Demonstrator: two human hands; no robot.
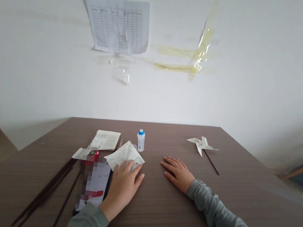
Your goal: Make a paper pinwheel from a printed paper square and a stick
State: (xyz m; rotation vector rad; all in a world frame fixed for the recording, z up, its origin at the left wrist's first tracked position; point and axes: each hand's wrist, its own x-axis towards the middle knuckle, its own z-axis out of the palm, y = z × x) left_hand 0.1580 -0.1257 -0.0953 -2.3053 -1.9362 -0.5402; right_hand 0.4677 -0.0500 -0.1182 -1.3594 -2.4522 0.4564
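Note:
My left hand [124, 180] rests with its fingers spread over the lower edge of a square printed sheet of paper [124, 154]. Part of that sheet is hidden under the fingers. Palm down on the table, my right hand [177, 173] lies flat and holds nothing. Just behind the sheet stands a white glue bottle [140, 142] with a blue cap. A paper pinwheel [201, 144] on a dark stick lies to the right, beyond my right hand. Beneath my left wrist and beside it is a phone [95, 187] with its screen lit.
A stack of printed paper [106, 139] lies at the back left. Several dark sticks [49, 189] lie at the left, near a small red and white packet [87, 153]. The brown table [179, 225] meets a white wall bearing a taped chart [119, 26].

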